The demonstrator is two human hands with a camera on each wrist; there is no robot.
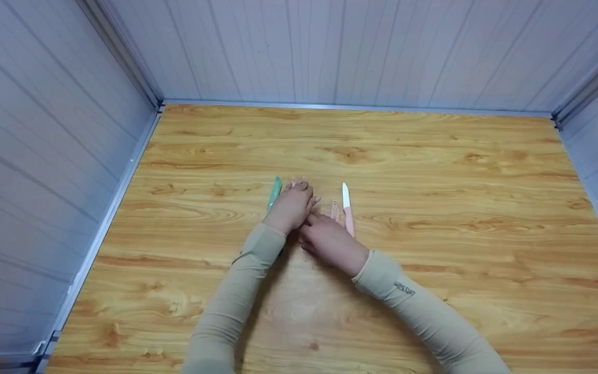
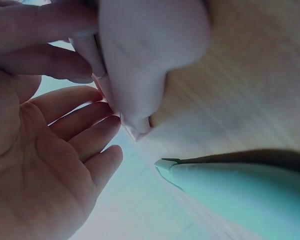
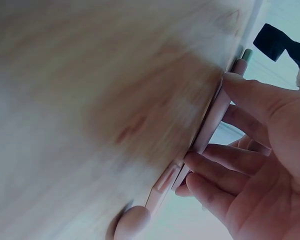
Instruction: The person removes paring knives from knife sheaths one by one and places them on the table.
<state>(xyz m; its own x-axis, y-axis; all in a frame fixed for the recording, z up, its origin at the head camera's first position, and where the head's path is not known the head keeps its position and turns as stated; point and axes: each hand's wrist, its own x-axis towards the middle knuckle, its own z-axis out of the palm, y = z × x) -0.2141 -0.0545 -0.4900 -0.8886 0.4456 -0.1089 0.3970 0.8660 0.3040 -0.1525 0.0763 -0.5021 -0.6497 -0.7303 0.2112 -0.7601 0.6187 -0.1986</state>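
My left hand (image 1: 293,208) rests over pink, slim pieces (image 1: 294,181) whose tips show past its fingertips. In the left wrist view its fingers are nearly straight, beside a blurred pale pink handle (image 2: 140,65). A green knife in its sheath (image 1: 275,192) lies just left of this hand; its green handle (image 2: 225,192) looms in the left wrist view. My right hand (image 1: 333,239) meets the left one and pinches a long pink handle (image 3: 212,122) between thumb and fingers. What the handle joins is hidden.
Beyond the right hand, a pink sheath (image 1: 335,210) lies beside a bare knife (image 1: 347,205) with a white blade and pink handle. The wood-grain tabletop (image 1: 434,182) meets grey panel walls (image 1: 330,52) at the back and both sides.
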